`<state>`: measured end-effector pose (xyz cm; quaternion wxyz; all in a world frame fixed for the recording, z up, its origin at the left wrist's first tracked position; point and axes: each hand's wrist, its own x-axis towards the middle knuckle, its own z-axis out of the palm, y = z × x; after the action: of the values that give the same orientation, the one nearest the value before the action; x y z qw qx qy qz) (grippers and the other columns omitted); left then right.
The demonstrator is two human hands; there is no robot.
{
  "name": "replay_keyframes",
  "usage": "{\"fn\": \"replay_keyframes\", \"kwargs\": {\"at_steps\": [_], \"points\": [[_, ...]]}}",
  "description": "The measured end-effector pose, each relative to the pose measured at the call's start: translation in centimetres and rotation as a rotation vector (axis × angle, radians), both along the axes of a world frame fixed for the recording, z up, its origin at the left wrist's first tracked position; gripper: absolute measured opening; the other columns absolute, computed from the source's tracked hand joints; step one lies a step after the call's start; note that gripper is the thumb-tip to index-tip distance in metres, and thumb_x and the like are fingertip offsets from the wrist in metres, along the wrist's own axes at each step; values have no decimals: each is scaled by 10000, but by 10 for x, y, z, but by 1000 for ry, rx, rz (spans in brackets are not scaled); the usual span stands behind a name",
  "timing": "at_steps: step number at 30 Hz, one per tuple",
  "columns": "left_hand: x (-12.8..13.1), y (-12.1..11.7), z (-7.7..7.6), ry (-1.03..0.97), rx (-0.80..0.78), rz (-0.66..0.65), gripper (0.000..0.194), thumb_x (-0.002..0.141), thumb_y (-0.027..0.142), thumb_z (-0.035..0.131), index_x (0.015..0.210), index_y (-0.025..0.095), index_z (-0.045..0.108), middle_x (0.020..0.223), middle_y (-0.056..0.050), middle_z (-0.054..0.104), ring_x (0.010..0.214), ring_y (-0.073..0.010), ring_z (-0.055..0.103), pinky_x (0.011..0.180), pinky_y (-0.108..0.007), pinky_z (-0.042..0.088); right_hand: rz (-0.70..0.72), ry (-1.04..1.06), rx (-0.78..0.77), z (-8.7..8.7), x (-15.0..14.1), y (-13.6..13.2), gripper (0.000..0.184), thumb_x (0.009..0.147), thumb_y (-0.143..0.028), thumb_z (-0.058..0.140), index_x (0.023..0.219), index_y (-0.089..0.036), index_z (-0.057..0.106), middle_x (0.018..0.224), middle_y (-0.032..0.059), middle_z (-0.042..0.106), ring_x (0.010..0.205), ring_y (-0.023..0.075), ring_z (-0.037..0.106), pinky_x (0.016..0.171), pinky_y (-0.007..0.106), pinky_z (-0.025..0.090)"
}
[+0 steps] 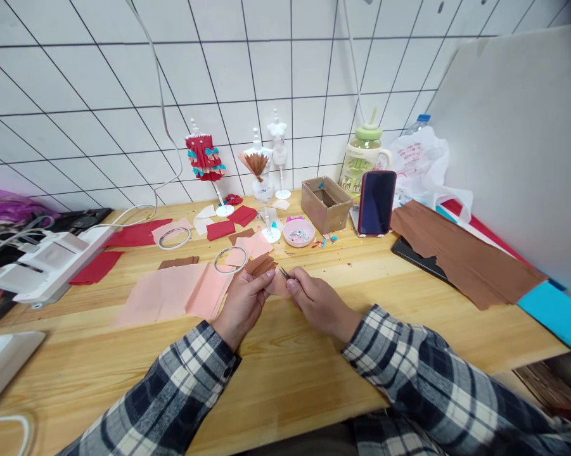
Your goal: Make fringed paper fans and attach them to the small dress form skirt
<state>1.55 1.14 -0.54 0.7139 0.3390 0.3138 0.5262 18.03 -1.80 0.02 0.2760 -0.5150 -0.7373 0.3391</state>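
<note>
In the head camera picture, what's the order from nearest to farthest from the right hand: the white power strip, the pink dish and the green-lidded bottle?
From the right hand:
1. Pink dish, just beyond it, slightly left.
2. Green-lidded bottle, farther back, to the right.
3. White power strip, way over on the left.

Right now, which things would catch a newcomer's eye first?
Probably the red dress with blue bows, on a mini mannequin near the tiled wall. Front and centre, the left hand holds a pink piece, and the right hand a metal tool. A phone stands farther right.
</note>
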Motion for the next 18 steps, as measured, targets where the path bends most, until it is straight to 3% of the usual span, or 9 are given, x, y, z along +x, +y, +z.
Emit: {"fn": "replay_keyframes", "kwargs": {"at_steps": [9,18], "points": [[3,-4,4,77,-26,-14,518,647,130,834,1123,142,627,946,-74,753,823,-188,713,780,-296,546,18,-59,-12,-2,0,1,266,1017,-388,289,1030,-218,493,854,33,642,801,188,601,696,277,371],[3,-4,-1,155,-5,3,554,646,146,838,1139,143,585,1068,-108,725,950,-236,700,857,-366,536,-15,63,-43,-1,-4,0,238,1014,-391,305,973,-216,461,713,-11,574,646,158,542,637,269,374]]}}
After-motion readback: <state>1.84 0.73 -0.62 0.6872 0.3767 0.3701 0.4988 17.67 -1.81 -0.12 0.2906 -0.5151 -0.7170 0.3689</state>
